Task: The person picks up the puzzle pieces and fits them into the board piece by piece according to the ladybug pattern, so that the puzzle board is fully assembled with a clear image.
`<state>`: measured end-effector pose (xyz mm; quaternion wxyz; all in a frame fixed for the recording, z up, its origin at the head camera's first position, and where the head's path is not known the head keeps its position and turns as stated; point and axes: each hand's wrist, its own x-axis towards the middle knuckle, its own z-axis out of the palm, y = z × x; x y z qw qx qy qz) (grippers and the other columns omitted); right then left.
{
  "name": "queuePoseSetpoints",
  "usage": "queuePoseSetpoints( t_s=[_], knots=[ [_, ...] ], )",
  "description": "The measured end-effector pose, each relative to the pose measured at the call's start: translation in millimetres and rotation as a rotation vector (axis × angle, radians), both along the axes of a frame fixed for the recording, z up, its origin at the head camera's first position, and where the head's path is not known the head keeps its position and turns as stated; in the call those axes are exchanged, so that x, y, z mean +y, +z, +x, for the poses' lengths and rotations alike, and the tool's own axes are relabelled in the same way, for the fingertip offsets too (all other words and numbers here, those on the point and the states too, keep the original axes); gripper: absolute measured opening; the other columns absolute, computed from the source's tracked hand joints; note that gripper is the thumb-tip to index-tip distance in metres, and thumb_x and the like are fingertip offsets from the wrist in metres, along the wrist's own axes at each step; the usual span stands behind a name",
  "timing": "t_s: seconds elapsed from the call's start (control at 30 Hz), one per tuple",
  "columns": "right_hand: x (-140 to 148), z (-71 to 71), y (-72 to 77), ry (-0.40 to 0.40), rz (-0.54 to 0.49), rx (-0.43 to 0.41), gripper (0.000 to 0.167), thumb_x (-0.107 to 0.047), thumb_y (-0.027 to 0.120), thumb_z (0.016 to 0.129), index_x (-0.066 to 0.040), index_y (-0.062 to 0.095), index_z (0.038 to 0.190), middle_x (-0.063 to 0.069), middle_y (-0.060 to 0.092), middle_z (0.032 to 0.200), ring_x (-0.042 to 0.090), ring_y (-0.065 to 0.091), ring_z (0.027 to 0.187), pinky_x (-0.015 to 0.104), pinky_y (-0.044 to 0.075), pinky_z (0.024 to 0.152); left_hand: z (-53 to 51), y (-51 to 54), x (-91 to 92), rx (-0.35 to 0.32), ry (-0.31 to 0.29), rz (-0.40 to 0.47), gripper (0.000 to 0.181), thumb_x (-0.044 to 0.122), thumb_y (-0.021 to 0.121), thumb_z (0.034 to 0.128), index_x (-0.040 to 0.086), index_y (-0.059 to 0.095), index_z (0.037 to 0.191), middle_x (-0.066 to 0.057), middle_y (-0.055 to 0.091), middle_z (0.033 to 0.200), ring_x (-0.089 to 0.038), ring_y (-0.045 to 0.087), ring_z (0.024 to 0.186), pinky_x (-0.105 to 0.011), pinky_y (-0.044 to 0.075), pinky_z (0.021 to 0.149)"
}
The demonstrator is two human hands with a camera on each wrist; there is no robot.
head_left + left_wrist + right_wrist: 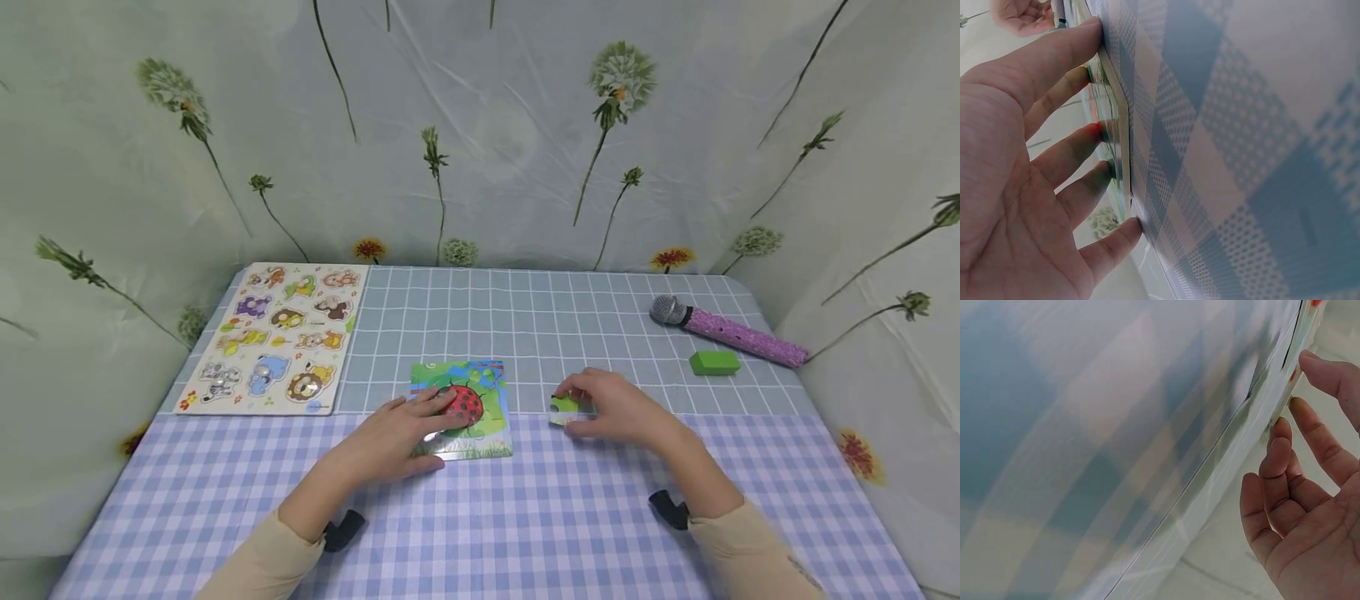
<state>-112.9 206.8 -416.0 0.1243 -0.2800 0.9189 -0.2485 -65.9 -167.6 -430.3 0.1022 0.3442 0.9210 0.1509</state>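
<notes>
The ladybug jigsaw puzzle point(491, 417) lies flat in its tray at the middle of the table. My left hand point(405, 433) rests on its left side with the fingers spread, fingertips on the board and thumb by its lower edge. In the left wrist view the left hand point(1029, 144) touches the board's rim point(1124, 131). To the right of the puzzle, my right hand point(611, 406) pinches a green puzzle piece point(564, 408) between thumb and fingers, low over the table. The right wrist view shows the right hand point(1316, 519) with the thumb and index finger at the piece's edge.
At the back left lies a white animal peg puzzle board point(281, 342). A glittery pink microphone point(738, 331) and a green block point(715, 362) lie at the back right. The table carries a checked cloth point(525, 517) in front and a grey grid cloth point(465, 308) behind.
</notes>
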Motion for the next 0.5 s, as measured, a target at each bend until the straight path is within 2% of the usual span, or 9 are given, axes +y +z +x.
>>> queuePoseSetpoints(
  t_s=[0.33, 0.5],
  knots=[
    [-31, 5.7, 0.2, 0.093, 0.002, 0.023, 0.037, -0.021, 0.088, 0.085, -0.015, 0.077, 0.120, -0.005, 0.071, 0.107, 0.011, 0.064, 0.096, 0.033, 0.058, 0.089, -0.2, -2.2, -0.4, 0.011, 0.002, 0.000, 0.063, 0.040, 0.082, 0.0949, 0.031, 0.061, 0.153, -0.009, 0.045, 0.171, -0.043, 0.041, 0.158, -0.074, 0.046, 0.113],
    [-42, 8.3, 0.3, 0.131, -0.012, 0.056, 0.037, -0.021, 0.089, 0.085, -0.015, 0.078, 0.119, -0.005, 0.072, 0.106, 0.013, 0.064, 0.094, 0.030, 0.058, 0.085, -0.7, -2.4, 0.4, 0.015, 0.004, -0.010, 0.063, 0.041, 0.082, 0.0953, 0.031, 0.060, 0.154, -0.009, 0.044, 0.171, -0.043, 0.041, 0.158, -0.073, 0.046, 0.114]
  ],
)
